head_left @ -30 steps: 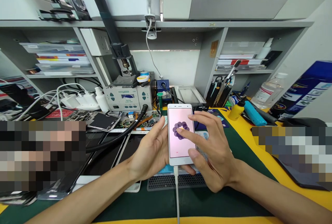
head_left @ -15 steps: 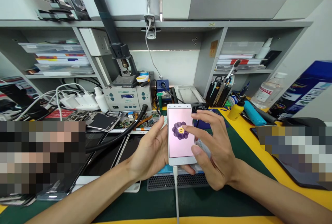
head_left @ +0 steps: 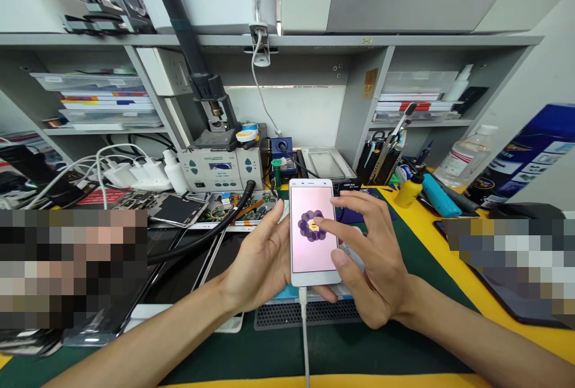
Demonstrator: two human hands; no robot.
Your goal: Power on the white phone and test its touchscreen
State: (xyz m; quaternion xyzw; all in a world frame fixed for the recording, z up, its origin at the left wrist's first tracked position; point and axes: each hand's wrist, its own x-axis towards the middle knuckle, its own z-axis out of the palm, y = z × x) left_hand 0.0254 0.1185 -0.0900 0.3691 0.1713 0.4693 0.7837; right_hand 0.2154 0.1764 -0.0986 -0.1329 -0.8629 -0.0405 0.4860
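Head camera shows the left hand (head_left: 265, 256) curled around a white phone (head_left: 313, 232), holding it up over the green tabletop (head_left: 417, 340). The right hand (head_left: 375, 256) is half open and empty, with one finger over the flower shape on the pink screen. A white cord (head_left: 305, 334) goes into the bottom of the phone. Behind it, a green tube (head_left: 277, 173) stands near a gray machine (head_left: 220, 172).

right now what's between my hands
In the head view, a white phone lies between your left hand and right hand, white cable at its lower end.
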